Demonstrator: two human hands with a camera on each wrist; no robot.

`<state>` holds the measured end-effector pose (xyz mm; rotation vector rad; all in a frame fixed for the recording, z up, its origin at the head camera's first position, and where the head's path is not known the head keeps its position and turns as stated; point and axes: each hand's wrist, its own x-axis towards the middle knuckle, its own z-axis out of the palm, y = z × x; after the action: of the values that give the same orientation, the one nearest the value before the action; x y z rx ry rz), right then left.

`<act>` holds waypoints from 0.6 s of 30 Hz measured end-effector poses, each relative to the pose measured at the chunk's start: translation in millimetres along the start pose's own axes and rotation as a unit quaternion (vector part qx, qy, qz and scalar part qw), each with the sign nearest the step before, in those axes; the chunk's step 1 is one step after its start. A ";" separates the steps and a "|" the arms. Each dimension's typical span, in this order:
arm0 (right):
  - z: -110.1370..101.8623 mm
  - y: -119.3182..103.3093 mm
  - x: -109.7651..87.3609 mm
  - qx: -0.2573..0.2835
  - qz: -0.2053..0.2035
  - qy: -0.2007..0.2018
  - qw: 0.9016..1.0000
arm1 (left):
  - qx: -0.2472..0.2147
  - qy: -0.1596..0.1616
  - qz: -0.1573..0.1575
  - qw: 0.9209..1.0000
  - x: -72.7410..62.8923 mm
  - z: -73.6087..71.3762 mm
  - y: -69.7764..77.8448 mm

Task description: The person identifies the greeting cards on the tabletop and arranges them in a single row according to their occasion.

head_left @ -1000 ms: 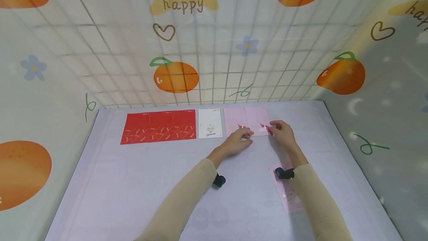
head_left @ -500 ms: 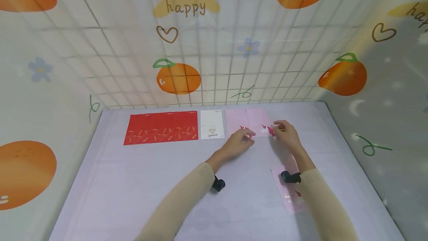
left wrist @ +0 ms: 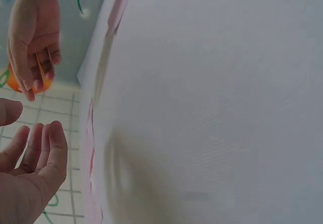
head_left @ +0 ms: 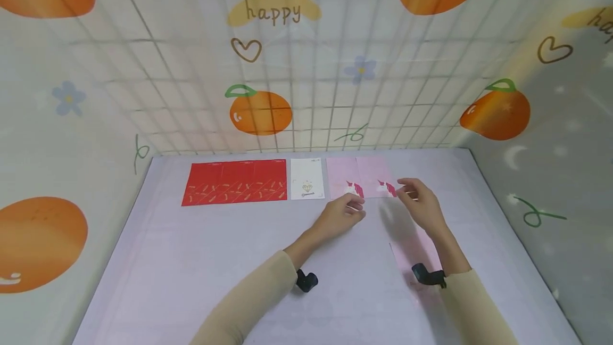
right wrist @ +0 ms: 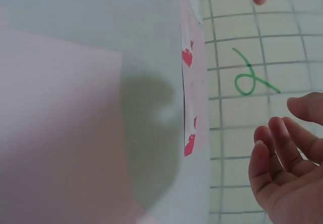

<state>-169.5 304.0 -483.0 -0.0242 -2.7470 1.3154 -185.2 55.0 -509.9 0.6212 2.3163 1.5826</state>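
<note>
On the table (head_left: 191,260), a block of red cards (head_left: 234,181) with gold marks lies at the far left, close to the patterned cloth (head_left: 191,95) which stands behind as a wall. One white card (head_left: 307,177) with a gold diamond is just beside the red ones. Next to it, on the right, two pink cards (head_left: 359,172) with unicorn pictures lie flat, side by side, at the right end of this row. A third pink card (head_left: 407,254) lies nearer to the person, apart from the row. A black wrist device (head_left: 428,276) and the right forearm hide a part of it, and a shadow falls over it.

The left hand (head_left: 339,214) is at the near edge of the two pink cards; its grip is half spread, the fingers softly bent, with a gap between thumb and fingers. The right hand (head_left: 421,206) is beside their right near corner, its grip also half spread and loosely curved. In the wrist views both hands appear raised above the table, with only air between thumb and fingers.
</note>
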 end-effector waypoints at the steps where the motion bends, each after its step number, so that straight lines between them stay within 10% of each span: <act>1: 0.0 -1.3 -3.3 -0.003 -0.003 0.002 1.000 | -0.002 0.000 -0.002 1.000 -3.2 -0.2 1.3; 18: 22.6 -16.9 -54.9 0.013 -0.011 0.002 1.000 | -0.011 0.002 -0.008 1.000 -45.5 -3.4 8.3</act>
<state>-116.5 272.8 -488.3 0.0060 -2.7177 1.3438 -145.4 32.6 -501.8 0.5939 2.2977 1.6006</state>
